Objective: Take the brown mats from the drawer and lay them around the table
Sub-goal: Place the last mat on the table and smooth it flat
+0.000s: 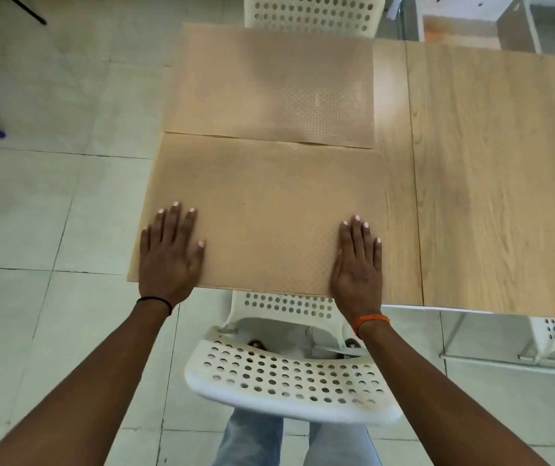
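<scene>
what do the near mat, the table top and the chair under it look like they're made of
Near mat: thin tan sheet, probably vinyl, faint embossed dot grid, matte. Table top: wood-look, likely laminate, printed grain with a seam. Chair: white moulded plastic, punched holes, scuffed.

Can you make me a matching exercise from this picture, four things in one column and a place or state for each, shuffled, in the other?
Things:
1. near mat
2. far mat
3. left hand
4. near chair

Places or states:
A. wears a black wristband
B. white with holes, below the table edge
C. pressed flat under both hands
D. lies untouched by the opposite chair

Pairs: 1-C, 2-D, 3-A, 4-B
</scene>
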